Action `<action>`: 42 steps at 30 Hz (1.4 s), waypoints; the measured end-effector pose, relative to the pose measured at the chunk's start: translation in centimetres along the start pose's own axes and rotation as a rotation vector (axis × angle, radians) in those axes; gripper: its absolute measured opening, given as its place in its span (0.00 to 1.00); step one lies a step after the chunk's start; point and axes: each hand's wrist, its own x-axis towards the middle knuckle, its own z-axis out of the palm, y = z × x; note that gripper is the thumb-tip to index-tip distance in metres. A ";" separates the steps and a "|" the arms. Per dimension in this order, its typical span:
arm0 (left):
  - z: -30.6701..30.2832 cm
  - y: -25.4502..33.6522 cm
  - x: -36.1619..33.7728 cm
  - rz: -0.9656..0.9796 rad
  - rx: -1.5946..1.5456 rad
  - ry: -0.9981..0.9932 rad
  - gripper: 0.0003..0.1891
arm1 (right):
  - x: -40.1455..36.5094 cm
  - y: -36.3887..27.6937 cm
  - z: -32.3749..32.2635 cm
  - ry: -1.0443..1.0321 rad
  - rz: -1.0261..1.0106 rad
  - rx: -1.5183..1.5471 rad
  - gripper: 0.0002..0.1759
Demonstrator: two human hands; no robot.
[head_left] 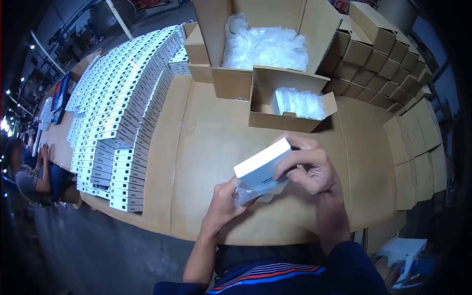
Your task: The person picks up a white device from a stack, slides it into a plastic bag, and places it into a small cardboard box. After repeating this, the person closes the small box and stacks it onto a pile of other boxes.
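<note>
A small white box (pixel 265 164) with dark print on its side is held tilted above the table, between my two hands. My left hand (pixel 223 202) is closed around its lower left end, where a clear plastic bag (pixel 246 192) covers part of the box. At the upper right end, my right hand (pixel 310 164) grips the box with bent fingers. Just beyond my hands stands an open small cardboard box (pixel 275 119). Inside it is a row of plastic-wrapped items (pixel 299 103). My palms and the far side of the white box are hidden.
Tall stacks of white boxes (pixel 125 98) fill the table's left side. A large open carton (pixel 322 29) at the back holds clear plastic bags (pixel 265 46). Brown cardboard boxes (pixel 378 59) are piled at the right. Another person (pixel 37 174) sits at the far left.
</note>
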 end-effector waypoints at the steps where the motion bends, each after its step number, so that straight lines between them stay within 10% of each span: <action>1: 0.0 -0.2 0.0 -0.008 -0.005 -0.006 0.23 | 0.2 0.2 0.1 -0.018 0.009 0.020 0.13; 24: 2.4 -5.3 -3.1 -0.369 -0.982 0.179 0.25 | -4.0 5.4 4.7 0.292 0.536 0.618 0.19; 42: 2.7 -3.8 -0.5 -0.112 -0.430 0.172 0.35 | -7.7 6.8 9.1 0.654 0.440 0.700 0.04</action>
